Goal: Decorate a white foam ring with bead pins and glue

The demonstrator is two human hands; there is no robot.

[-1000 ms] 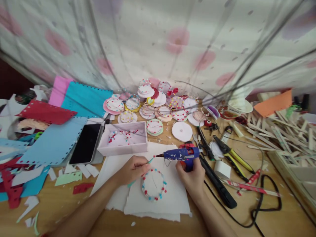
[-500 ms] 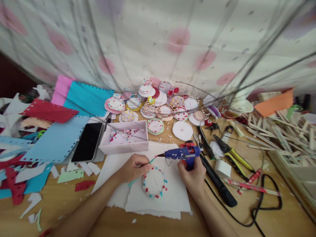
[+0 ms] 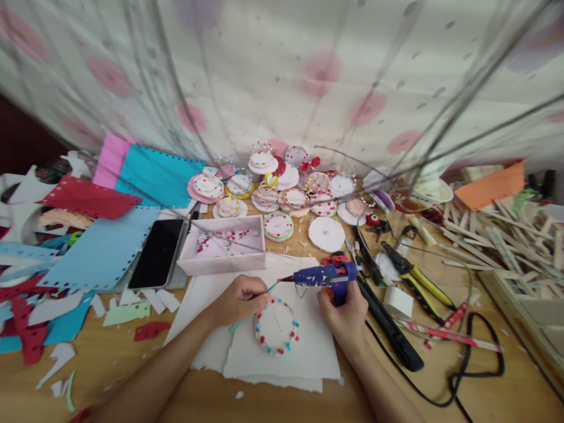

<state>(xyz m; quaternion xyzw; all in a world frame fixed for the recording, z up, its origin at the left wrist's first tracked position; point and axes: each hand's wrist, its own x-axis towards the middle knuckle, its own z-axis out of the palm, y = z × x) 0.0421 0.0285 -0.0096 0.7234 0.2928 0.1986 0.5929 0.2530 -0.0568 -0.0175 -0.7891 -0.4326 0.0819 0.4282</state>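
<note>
My left hand is closed around a thin teal stick, whose upper end carries a tiny red piece. In my right hand is a blue glue gun, its dark nozzle pointing left and meeting or nearly meeting that red piece. Below the nozzle, a round white paper disc is ringed with red, blue and white beads. It lies on torn white paper sheets. Behind my left hand, a pale pink box contains small red and blue pieces.
Several decorated paper discs stand at the back. A phone and coloured foam sheets lie left. On the right are a black cutter, yellow-handled pliers, a cable and a heap of wooden sticks.
</note>
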